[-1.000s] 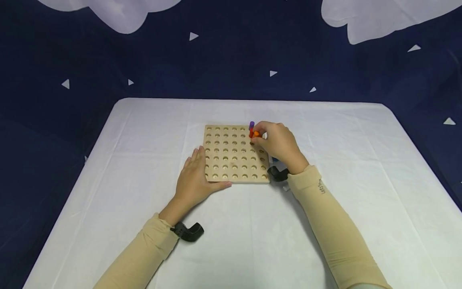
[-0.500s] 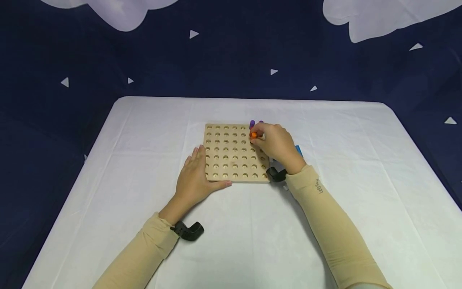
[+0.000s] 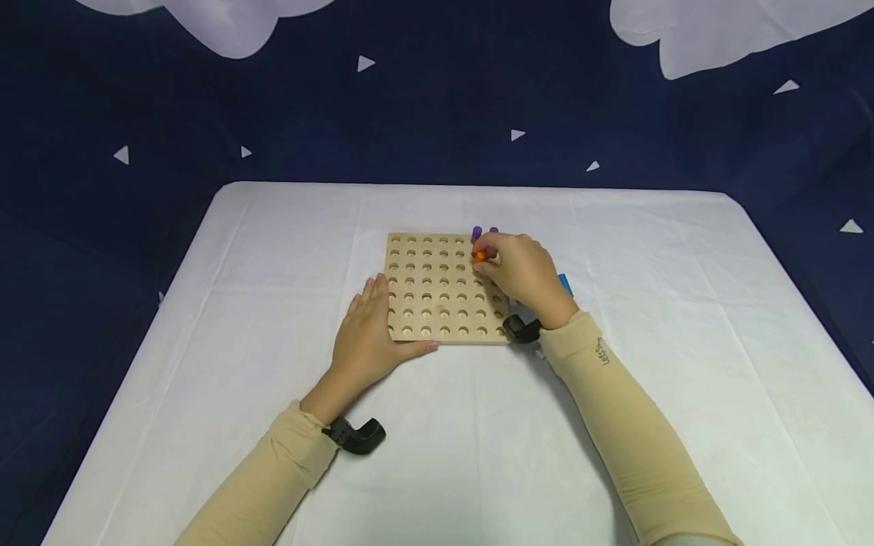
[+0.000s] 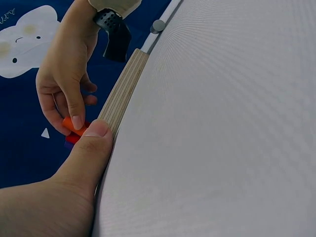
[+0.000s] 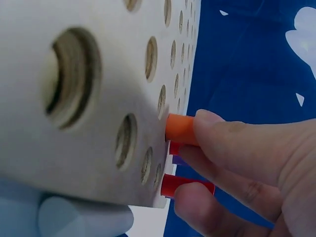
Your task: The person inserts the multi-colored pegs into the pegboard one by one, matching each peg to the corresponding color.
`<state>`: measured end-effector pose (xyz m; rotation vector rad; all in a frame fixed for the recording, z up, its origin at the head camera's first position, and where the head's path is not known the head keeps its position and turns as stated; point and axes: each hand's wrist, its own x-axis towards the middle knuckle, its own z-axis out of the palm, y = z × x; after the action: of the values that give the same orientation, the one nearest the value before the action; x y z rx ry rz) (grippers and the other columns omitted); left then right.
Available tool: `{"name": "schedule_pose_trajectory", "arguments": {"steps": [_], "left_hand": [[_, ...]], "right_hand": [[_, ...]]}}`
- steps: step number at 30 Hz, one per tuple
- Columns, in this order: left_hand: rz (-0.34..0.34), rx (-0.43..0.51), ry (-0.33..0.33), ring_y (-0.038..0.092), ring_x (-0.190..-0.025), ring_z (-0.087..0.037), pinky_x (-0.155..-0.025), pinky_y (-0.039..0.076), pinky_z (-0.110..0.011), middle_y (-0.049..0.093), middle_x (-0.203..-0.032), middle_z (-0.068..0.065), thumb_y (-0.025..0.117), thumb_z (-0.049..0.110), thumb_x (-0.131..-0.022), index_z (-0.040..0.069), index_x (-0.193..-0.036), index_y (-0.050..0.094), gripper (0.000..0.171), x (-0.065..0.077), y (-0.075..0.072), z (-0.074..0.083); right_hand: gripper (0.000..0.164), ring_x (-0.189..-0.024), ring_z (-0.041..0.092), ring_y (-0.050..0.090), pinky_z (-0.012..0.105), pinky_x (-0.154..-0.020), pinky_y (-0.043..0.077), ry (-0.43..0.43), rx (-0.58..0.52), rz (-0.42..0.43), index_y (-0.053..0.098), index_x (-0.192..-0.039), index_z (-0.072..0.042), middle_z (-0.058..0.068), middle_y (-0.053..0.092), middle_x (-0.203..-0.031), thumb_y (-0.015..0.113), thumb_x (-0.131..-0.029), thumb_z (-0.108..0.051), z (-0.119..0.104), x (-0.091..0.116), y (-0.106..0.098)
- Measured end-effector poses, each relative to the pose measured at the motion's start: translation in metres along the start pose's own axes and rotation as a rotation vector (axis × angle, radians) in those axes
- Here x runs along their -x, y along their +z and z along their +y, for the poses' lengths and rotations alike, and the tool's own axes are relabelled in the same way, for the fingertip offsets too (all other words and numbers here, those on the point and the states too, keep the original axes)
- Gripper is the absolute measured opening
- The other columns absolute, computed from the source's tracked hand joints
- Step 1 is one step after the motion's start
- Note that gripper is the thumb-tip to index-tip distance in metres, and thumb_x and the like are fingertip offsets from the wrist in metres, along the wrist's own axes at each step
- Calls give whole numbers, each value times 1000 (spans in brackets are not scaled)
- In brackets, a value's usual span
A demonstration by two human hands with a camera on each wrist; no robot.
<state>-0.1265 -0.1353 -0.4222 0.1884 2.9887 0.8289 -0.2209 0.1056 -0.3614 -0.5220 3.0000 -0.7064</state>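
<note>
One orange peg (image 5: pixel 180 129) pinched between the thumb and a finger of the right hand (image 3: pixel 520 267), upright at the far-right part of a square wooden board (image 3: pixel 418 289), lower end against the holed face; impossible to tell how deep. Just beyond, along the same line of holes, a red peg, mostly hidden, then a purple peg (image 3: pixel 476 233) near the far edge. Just to the right, under the curled fingers of the same hand, another red peg (image 5: pixel 170 185), with a second purple peg (image 3: pixel 494 229) behind. Along the left side of the board, the left hand (image 3: pixel 366 330), flat with fingers extended, thumb stretched out against the near edge, gripping nothing. Close by the right edge, a pale cylinder (image 5: pixel 86 217); past the right wrist, a blue piece (image 3: pixel 564 284), partly covered. Around everything, a desk (image 3: pixel 437 440) under white cloth. On both forearms, beige sleeves (image 3: pixel 628 425), with a black device (image 3: pixel 358 437) at each wrist. Behind, a navy curtain (image 3: pixel 437 121) scattered with white triangles and clouds (image 3: pixel 235 26).
</note>
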Motion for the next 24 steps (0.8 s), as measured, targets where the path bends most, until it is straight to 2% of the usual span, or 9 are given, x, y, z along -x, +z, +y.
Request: {"name": "schedule_pose_trajectory", "arguments": {"steps": [5, 11, 13, 15, 20, 24], "left_hand": [[5, -2, 4, 8, -156, -29, -128, 9, -44, 10, -166, -18, 75, 76, -66, -2, -158, 7, 138, 0, 1, 1], [3, -1, 4, 9, -156, -29, -128, 9, -44, 11, -166, -18, 75, 76, -65, -2, -158, 7, 138, 0, 1, 2], [-1, -1, 3, 9, -156, -29, -128, 9, -43, 11, -166, -17, 75, 76, -65, -1, -158, 7, 138, 0, 1, 2], [-2, 0, 3, 9, -156, -29, -128, 9, -43, 11, -166, -17, 75, 76, -65, -1, -158, 7, 138, 0, 2, 2], [9, 2, 18, 10, -155, -31, -128, 10, -45, 12, -166, -18, 75, 75, -66, -2, -158, 7, 138, -1, 3, 1], [16, 5, 22, 10, -155, -31, -128, 10, -46, 12, -165, -19, 76, 75, -66, -2, -158, 8, 138, -1, 3, 1]], "right_hand": [[17, -88, 24, 69, 41, -74, 53, 0, 5, -18, 72, -105, -17, 3, 75, -100, 76, -89, -21, 2, 0, 2], [25, -92, 24, 70, 41, -77, 53, 12, 5, -42, 72, -109, -17, 2, 76, -103, 78, -87, -24, 3, 3, -2], [28, -93, 25, 69, 41, -76, 52, 17, -9, -40, 71, -112, -16, 3, 76, -104, 78, -87, -26, 3, 5, -8], [29, -86, 25, 69, 40, -71, 51, 26, -29, -29, 71, -114, -16, 3, 76, -105, 76, -89, -30, 4, 7, -16], [33, -74, 23, 63, 34, -60, 47, 80, -48, 43, 69, -120, -15, 5, 73, -110, 63, -97, -39, 13, 12, -40], [36, -80, 24, 62, 35, -64, 48, 146, -44, 60, 67, -123, -14, 7, 71, -115, 59, -99, -40, 27, 18, -55]]}}
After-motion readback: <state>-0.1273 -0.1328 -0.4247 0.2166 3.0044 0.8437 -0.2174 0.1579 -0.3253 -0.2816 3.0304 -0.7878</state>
